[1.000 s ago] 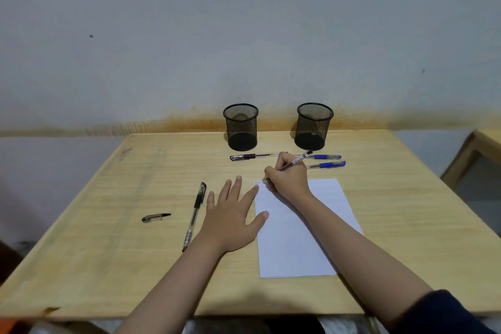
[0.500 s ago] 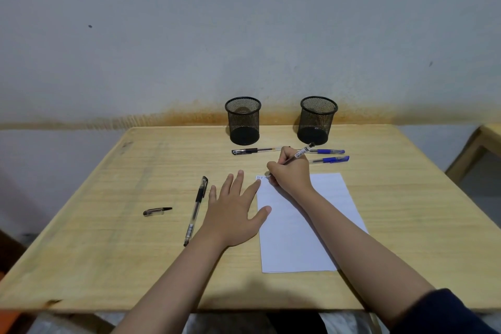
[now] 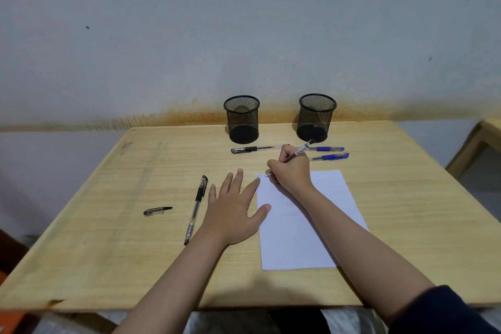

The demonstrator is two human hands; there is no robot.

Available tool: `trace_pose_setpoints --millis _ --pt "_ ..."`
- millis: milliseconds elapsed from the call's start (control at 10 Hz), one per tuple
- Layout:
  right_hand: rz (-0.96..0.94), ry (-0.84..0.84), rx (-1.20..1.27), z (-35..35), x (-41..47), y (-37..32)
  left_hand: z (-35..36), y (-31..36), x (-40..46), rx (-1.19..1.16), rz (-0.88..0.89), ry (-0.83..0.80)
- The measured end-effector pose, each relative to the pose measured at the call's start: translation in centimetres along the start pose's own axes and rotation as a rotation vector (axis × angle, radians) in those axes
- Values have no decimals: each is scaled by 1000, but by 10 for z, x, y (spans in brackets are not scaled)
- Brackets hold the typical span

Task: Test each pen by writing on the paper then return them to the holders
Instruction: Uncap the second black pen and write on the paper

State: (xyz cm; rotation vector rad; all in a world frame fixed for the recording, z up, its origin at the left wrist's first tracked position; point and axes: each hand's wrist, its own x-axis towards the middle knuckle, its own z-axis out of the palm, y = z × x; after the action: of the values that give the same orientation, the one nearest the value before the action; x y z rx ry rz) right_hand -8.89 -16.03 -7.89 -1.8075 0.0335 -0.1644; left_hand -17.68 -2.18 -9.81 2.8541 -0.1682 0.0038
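My right hand [image 3: 291, 172] grips a clear pen [image 3: 302, 150], its tip down on the top left corner of the white paper [image 3: 306, 225], where a few small marks show. My left hand [image 3: 235, 210] lies flat with fingers spread, its thumb and forefinger on the paper's left edge. Two black mesh holders [image 3: 241, 119] [image 3: 316, 116] stand at the back of the table. A black pen [image 3: 196, 207] lies left of my left hand, and a loose pen cap [image 3: 157, 211] lies further left. Another black pen [image 3: 254, 148] and two blue pens [image 3: 326, 148] [image 3: 332, 156] lie in front of the holders.
The wooden table [image 3: 135, 252] stands against a grey wall with a rusty stain line. A second wooden piece of furniture [image 3: 477, 144] is at the right edge. Bare tabletop lies at the left and far right.
My right hand has shifted slightly while writing at the paper's top corner. The view has tilted a little. My left hand stays flat on the paper's edge.
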Motion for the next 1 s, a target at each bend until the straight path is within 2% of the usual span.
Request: trace_pose_setpoints --millis 600,700,900,1000 --pt "11 84 -30 2 6 7 0 0 1 12 -4 11" --pt "63 125 39 -1 5 5 0 -1 1 19 -6 11" --pt "212 70 476 -10 3 -3 0 0 1 19 -11 8" --pt "145 45 395 -10 -4 -5 -2 1 0 9 -11 -9"
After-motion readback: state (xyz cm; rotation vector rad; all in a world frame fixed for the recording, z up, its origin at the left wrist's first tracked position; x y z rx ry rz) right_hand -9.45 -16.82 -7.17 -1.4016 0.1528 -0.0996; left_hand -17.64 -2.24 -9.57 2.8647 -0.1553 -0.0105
